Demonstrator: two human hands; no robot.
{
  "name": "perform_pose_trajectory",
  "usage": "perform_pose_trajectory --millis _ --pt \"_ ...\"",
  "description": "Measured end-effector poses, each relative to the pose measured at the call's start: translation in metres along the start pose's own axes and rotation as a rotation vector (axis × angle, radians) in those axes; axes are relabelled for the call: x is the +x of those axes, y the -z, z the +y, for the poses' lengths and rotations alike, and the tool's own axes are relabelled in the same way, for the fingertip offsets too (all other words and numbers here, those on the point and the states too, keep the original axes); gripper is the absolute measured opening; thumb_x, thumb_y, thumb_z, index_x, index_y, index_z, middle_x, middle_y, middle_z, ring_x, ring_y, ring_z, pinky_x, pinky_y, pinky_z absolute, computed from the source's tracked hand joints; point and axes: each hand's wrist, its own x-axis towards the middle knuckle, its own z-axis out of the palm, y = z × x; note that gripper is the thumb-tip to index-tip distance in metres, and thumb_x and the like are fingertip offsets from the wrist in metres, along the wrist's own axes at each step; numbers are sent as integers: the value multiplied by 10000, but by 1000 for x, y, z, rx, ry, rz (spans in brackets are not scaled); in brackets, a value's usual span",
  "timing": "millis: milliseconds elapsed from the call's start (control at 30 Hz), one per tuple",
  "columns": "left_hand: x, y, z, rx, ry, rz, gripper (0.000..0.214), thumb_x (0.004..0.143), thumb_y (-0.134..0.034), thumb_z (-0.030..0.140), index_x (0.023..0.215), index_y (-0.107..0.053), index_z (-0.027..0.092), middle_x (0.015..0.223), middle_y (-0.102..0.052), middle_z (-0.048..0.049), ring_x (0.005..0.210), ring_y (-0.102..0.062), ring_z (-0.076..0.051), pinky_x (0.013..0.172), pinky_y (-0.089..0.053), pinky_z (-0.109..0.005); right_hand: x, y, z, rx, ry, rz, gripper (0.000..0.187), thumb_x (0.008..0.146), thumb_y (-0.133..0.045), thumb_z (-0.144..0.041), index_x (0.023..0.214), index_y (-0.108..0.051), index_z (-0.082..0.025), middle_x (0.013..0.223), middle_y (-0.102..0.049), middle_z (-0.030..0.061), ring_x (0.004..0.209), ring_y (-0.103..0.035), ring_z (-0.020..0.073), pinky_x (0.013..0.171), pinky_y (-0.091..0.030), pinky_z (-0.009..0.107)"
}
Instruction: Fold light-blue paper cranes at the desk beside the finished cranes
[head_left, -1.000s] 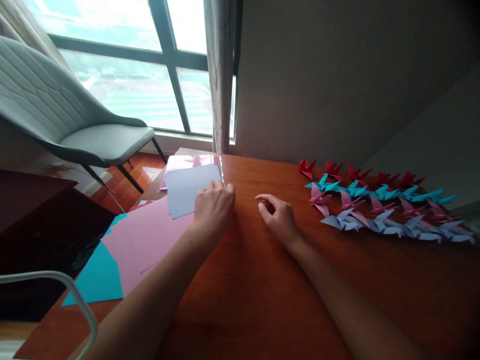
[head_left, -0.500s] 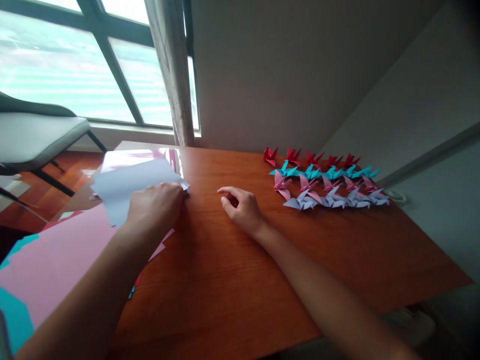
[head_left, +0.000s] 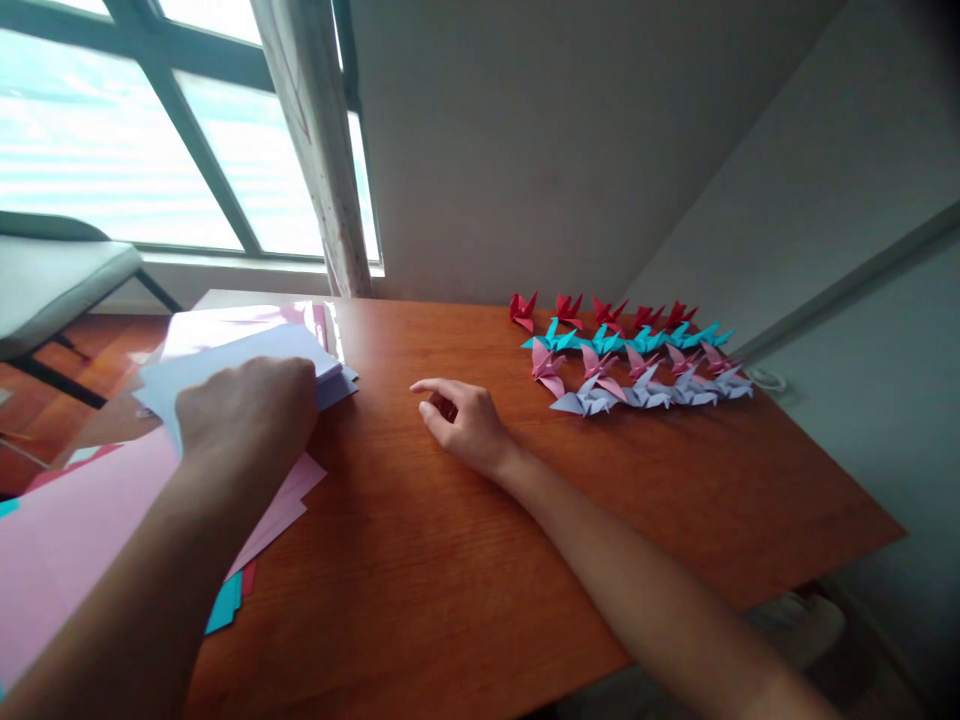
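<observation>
My left hand [head_left: 244,405] is closed over the stack of pale blue-white paper at the left, pinching a pale sheet of paper [head_left: 232,352]; its fingertips are hidden behind the back of the hand. The edges of more pale sheets [head_left: 337,388] stick out to its right. Resting on the table, my right hand [head_left: 471,425] has its fingers loosely curled, with a gap between thumb and forefinger and nothing in it. Below my left forearm spread pink sheets of paper [head_left: 90,540], with turquoise sheets [head_left: 223,605] and red edges beneath them.
Rows of folded paper cranes stand at the table's far right: red [head_left: 568,310], turquoise [head_left: 600,338], pink [head_left: 598,368] and pale lilac [head_left: 589,400]. A glossy pack [head_left: 225,325] lies behind the pale paper. A chair [head_left: 67,280] stands by the window at left.
My left hand has moved left and back from the stack's right edge, drawing the pale sheet with it and baring the sheets beneath. My right hand keeps its pose. The view has shifted slightly.
</observation>
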Motion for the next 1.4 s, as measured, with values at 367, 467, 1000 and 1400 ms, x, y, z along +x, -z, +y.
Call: perform_pose_trajectory --millis 367,467,1000,1400 --pt "4 -2 -4 433 -132 -157 322 806 -536 317 979 -780 196 993 -733 -211 829 -692 -355 636 -491 -357 0 0 -2 9 45 34 177 858 -574 -174 950 -722 -204 808 -713 14 691 -625 140 686 -504 267" --pt "0 -1 -1 464 -153 -110 299 813 -512 265 934 -779 211 942 -743 -195 783 -702 -346 613 -494 -363 1 0 -2 41 26 39 171 853 -581 -177 937 -727 -205 801 -711 12 687 -625 140 677 -505 270" --pt "-25 -26 33 -1025 -287 359 126 891 -586 321 919 -606 199 654 -638 33 506 -505 -97 491 -361 -201 7 10 -1 245 -163 410 470 918 -570 -473 1308 -504 -220 1372 -578 132 1221 -573 218 937 -513 345" --pt "-8 -62 23 -1362 -7 -62 297 729 -692 428 870 -631 173 644 -624 20 534 -533 -123 520 -397 -221 8 26 6 456 -303 266 236 841 -630 -431 839 -643 -196 733 -646 -10 660 -570 155 615 -451 262"
